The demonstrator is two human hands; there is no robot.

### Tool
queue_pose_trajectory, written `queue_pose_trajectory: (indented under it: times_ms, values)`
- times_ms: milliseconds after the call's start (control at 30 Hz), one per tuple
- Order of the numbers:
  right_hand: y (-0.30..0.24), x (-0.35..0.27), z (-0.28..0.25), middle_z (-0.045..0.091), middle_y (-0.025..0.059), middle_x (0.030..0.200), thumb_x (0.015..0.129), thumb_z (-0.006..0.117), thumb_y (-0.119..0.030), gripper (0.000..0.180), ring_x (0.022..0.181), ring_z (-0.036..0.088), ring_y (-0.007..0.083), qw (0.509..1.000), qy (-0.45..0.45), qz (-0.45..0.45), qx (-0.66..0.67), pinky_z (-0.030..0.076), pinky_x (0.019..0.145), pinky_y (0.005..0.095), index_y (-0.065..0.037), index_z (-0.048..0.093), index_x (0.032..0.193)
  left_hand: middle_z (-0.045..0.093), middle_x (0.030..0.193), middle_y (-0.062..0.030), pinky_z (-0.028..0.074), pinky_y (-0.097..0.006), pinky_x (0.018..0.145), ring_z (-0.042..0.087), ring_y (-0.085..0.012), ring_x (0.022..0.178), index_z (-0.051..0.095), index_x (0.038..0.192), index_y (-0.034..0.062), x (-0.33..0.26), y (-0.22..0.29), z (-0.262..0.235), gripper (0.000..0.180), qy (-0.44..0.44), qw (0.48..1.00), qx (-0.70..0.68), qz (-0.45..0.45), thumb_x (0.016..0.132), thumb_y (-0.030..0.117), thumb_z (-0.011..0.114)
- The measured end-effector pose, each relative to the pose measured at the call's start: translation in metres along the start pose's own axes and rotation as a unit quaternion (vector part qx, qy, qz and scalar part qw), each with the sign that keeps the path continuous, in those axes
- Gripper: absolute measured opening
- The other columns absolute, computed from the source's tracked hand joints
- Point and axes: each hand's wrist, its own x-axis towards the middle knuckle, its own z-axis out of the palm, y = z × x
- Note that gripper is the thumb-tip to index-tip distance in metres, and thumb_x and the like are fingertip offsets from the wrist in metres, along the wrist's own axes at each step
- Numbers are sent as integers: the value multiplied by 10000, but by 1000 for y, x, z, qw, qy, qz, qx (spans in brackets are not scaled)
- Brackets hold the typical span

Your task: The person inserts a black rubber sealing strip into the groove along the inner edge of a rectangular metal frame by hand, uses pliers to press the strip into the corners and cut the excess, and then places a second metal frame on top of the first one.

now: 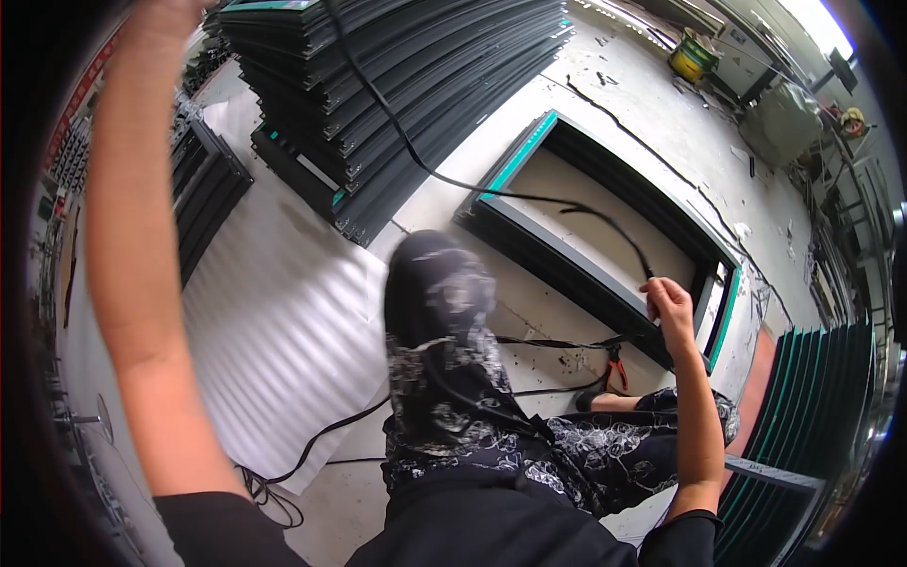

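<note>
My right hand [668, 300] is closed in a pinch on a thin black flexible strip [416, 151], over the near right part of a dark rectangular frame [557, 250] with green tape on its ends. The strip loops from the hand across the frame opening, then runs up past a tall stack of dark frames [387, 94] to the upper edge. My left arm reaches far up on the left; my left hand [168, 6] is blurred and cut off by the upper edge, its fingers hidden. Whether it holds the strip does not show.
Red-handled pliers [617, 370] lie by the frame's near side, among black strips and crumbs. White ribbed sheeting [274, 331] covers the floor at left. More green-edged frames [812, 406] stand at right. A yellow-green bucket [693, 59] and a bulging sack [782, 123] are farther back.
</note>
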Motion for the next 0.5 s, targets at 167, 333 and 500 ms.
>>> queue_pose_trajectory:
  times_ms: [167,333,500]
  values:
    - [22,-36,8,505,-36,595,865,581,-223,235,518,448,41,992,-92,83,-34,368,473,182,2,641,834,479,644,9,419,-258,526,419,-95,515,533,968,-18,-3,-94,125,228,-209,961,-23,-178,929,176,420]
    - [34,-58,33,519,-5,630,890,537,-186,257,528,467,55,974,-165,140,64,388,477,200,14,552,1051,503,681,-11,413,-245,542,439,-87,549,533,1032,-39,-20,-167,231,264,-339,914,42,-219,909,187,473]
    - [32,-57,35,562,16,678,896,538,-195,222,573,498,63,960,-208,166,84,420,527,215,17,565,956,477,578,-3,355,-237,398,427,-96,453,575,780,14,-80,-263,295,193,-297,890,-29,-345,866,155,475]
